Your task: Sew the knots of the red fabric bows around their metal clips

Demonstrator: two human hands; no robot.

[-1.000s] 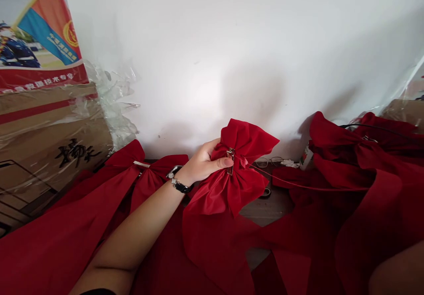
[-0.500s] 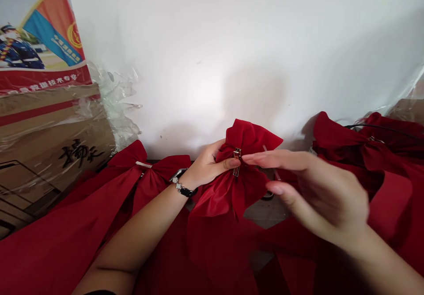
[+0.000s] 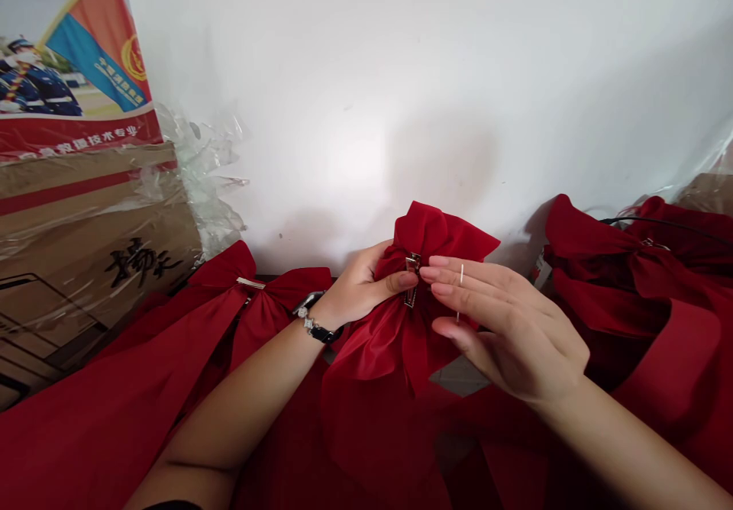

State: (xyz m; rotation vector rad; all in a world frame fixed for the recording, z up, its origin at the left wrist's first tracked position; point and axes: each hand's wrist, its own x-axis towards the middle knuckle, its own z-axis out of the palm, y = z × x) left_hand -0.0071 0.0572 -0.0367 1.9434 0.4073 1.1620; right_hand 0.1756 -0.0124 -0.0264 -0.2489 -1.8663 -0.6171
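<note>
Gripping the red bow (image 3: 418, 334) by its middle, the left hand (image 3: 362, 285) lays its thumb over the clip (image 3: 411, 297); the right hand (image 3: 518, 327), just beside it, holds a needle (image 3: 461, 272) among its fingers. The bow is above the desk (image 3: 458, 378), a second bow (image 3: 260, 310) lying left.

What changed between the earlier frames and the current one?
The right hand, out of view at first, came in from the right and moved left toward the middle of the red bow, a thin needle-like rod at its fingers. The left hand still grips the bow, thumb on its metal clip.
</note>
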